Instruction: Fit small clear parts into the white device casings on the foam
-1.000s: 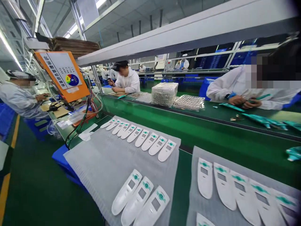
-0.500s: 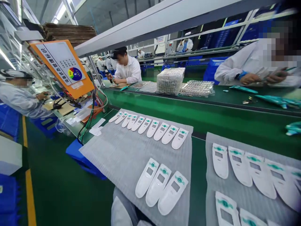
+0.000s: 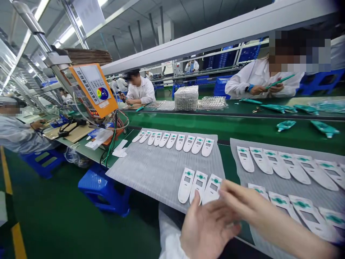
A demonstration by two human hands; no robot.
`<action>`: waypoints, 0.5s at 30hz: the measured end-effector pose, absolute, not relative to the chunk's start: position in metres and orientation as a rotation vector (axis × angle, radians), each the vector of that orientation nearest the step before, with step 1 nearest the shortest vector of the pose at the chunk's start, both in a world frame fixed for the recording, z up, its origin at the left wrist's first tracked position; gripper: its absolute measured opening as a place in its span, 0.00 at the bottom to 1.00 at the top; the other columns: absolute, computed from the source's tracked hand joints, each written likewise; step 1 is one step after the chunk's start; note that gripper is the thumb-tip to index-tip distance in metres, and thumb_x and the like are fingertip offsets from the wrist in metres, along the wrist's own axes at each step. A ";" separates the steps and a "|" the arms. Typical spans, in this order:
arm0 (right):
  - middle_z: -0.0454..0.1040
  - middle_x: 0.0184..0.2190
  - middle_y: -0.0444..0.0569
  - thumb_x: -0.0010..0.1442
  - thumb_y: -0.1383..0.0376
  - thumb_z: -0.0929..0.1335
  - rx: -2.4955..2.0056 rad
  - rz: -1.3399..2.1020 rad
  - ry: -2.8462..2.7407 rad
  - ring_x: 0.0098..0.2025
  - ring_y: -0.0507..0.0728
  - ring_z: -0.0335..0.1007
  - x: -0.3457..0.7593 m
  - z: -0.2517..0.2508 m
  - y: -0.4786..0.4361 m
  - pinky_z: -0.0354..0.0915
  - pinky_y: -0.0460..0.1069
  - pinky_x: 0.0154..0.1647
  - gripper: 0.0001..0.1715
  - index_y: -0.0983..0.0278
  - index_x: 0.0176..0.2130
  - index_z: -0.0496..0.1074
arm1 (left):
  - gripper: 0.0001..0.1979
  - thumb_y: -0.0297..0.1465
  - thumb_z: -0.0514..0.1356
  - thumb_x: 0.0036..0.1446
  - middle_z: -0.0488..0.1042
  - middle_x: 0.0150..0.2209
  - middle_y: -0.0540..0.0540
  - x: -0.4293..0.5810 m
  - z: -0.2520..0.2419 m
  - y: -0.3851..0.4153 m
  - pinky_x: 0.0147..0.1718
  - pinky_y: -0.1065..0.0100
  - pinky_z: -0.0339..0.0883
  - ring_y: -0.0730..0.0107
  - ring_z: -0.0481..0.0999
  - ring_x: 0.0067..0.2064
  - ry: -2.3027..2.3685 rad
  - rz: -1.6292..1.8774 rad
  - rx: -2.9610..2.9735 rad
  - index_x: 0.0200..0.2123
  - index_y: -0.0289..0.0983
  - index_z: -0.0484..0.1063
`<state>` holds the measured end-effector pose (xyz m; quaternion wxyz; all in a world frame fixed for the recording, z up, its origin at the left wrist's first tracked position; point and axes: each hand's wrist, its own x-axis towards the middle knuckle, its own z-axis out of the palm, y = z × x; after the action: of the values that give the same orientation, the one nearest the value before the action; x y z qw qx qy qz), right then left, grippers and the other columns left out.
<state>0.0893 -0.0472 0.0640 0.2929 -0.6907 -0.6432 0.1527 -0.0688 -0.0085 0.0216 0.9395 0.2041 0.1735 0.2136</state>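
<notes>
Head view: your left hand (image 3: 207, 226) and right hand (image 3: 248, 205) are both in frame at the bottom, open with the fingers spread, and neither has hold of anything. Your left hand sits just below a group of three glossy white plastic device casings (image 3: 199, 186), each with a green emblem and a small rectangular window. Its fingertips (image 3: 196, 198) overlap the lower edge of the middle casing in this view, though you cannot tell whether they touch it. Your right hand reaches in from the lower right, its fingertips (image 3: 225, 189) just beside the rightmost casing. The three casings lie side by side on a ribbed grey foam sheet (image 3: 159, 172) spread over a green workbench (image 3: 226, 126), with a longer row of matching casings (image 3: 172, 141) above them on the same sheet. A second grey foam sheet (image 3: 239, 180) to the right holds more white casings (image 3: 275, 165). Farther off, teal plastic pieces (image 3: 285, 125) lie on the bench, a stack of clear plastic trays (image 3: 185, 99) stands on the far side, and a co-worker in a white coat (image 3: 242, 84) holds a teal piece in both hands. An orange-framed status board (image 3: 93, 90) stands at left, above a blue plastic stool (image 3: 104, 190).
</notes>
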 end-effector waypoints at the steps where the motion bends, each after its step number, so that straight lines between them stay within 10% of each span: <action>1: 0.67 0.20 0.42 0.66 0.59 0.58 -1.787 0.394 -1.843 0.20 0.51 0.63 0.074 0.066 -0.033 0.58 0.46 0.19 0.17 0.59 0.26 0.60 | 0.34 0.54 0.50 0.63 0.74 0.54 0.32 -0.064 0.027 -0.005 0.63 0.57 0.57 0.52 0.70 0.61 0.290 0.462 0.314 0.50 0.28 0.75; 8: 0.72 0.30 0.48 0.69 0.56 0.58 -1.636 0.384 -2.145 0.32 0.57 0.68 0.044 0.072 0.020 0.65 0.52 0.32 0.20 0.59 0.30 0.68 | 0.15 0.29 0.50 0.67 0.78 0.45 0.39 -0.057 0.044 0.037 0.52 0.70 0.70 0.66 0.77 0.51 0.252 0.633 -0.099 0.40 0.30 0.76; 15: 0.77 0.44 0.47 0.67 0.56 0.63 -1.531 0.735 -2.076 0.47 0.58 0.72 0.075 0.074 0.044 0.70 0.53 0.48 0.14 0.55 0.47 0.75 | 0.14 0.28 0.52 0.67 0.75 0.34 0.39 -0.072 0.048 0.068 0.36 0.74 0.73 0.68 0.78 0.37 0.348 0.690 -0.262 0.34 0.26 0.74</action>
<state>0.0755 0.0437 0.0743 0.2277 -0.5558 -0.7537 0.2667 -0.0717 0.0685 0.0477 0.9178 -0.1276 0.1694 0.3356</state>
